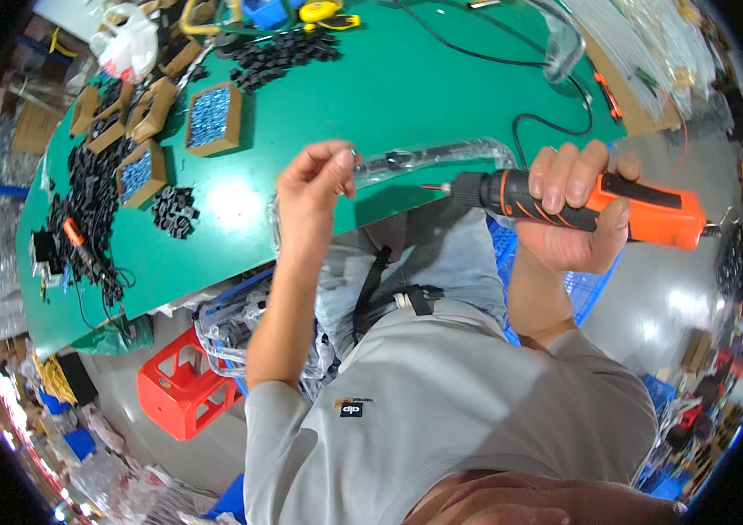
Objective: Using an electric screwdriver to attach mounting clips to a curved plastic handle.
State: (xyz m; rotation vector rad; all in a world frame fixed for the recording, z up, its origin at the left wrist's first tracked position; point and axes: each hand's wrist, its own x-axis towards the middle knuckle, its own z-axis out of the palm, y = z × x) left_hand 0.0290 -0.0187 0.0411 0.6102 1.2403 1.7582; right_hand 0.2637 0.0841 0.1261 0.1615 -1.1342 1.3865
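Orange and black, the powered screwdriver (pixel 500 191) serves as our landmark. Our right grip (pixel 577 206) is wrapped firmly around its body; the bit (pixel 432 186) points left and touches nothing. Left of the screwdriver, our left grip (pixel 317 179) is pinched, thumb against fingers, on a small shiny piece (pixel 354 152) too small to identify. A part in clear wrap (pixel 424 157) lies just beyond the screwdriver's bit on the green tabletop (pixel 389 96); we cannot tell whether our left grip touches it. Cartons (pixel 214 148) of blue fasteners (pixel 211 116) stand farther left of the screwdriver, well apart from it.

For good control, we should align the wrist with the screwdriver's body and seat the bit squarely before applying power. We should place the pinching fingertips outside the bit's path; loose wrap could probably snag on it.
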